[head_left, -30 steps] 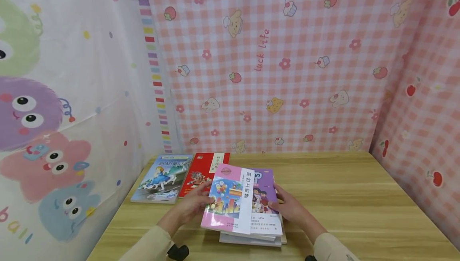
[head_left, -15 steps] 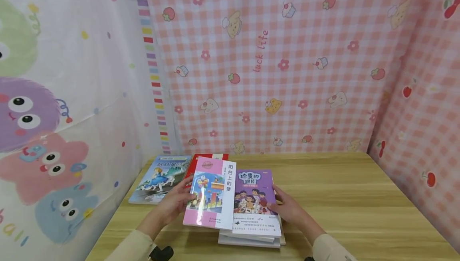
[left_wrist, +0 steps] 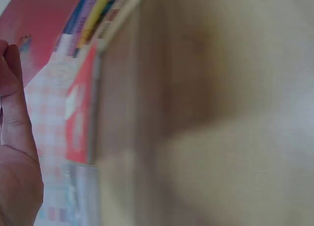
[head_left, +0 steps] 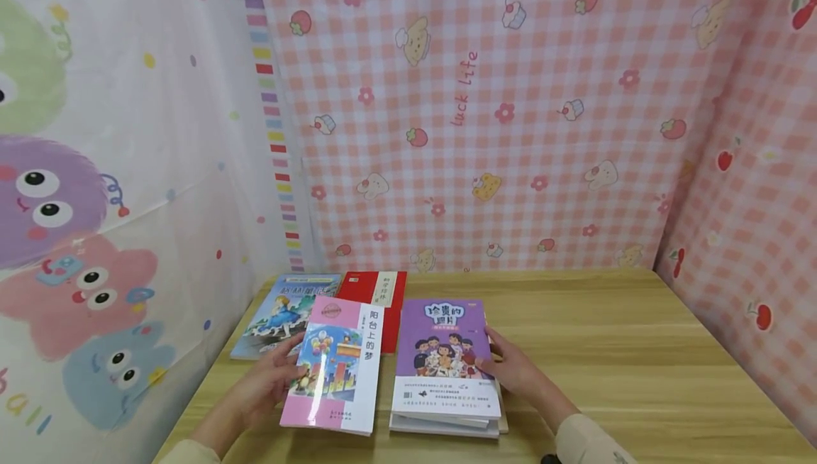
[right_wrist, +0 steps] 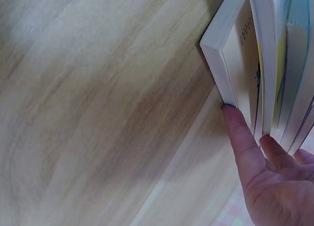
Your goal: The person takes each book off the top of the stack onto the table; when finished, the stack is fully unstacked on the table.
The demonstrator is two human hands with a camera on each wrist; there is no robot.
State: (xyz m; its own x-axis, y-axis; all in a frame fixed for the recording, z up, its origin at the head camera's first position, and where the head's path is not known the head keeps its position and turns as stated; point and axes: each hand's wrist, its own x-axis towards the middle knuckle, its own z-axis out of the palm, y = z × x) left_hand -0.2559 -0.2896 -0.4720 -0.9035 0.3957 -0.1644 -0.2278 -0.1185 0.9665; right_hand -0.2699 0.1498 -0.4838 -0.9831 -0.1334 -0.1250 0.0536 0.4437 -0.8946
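My left hand [head_left: 271,382] grips the left edge of a pink-and-white paperback book [head_left: 332,368], thumb on its cover. In the left wrist view the book's reddish underside [left_wrist: 41,27] shows above the tabletop, beside the left hand [left_wrist: 19,152]. To its right lies a stack topped by a purple children's book [head_left: 443,340] with a white lower band. My right hand [head_left: 520,372] rests against the stack's right side, thumb on the purple cover. In the right wrist view, extended fingers [right_wrist: 240,138] touch the edges of several stacked books [right_wrist: 228,64].
A blue book [head_left: 287,315] and a red book [head_left: 392,322] lie side by side at the back left of the wooden table [head_left: 593,350], partly hidden behind the held book. A pink checked curtain [head_left: 549,130] hangs behind, a cartoon-printed cloth [head_left: 185,166] at left.
My left hand has drawn the pink-and-white book off the stack, leftward and then toward me, uncovering the purple book. The right hand has stayed at the stack's right side.
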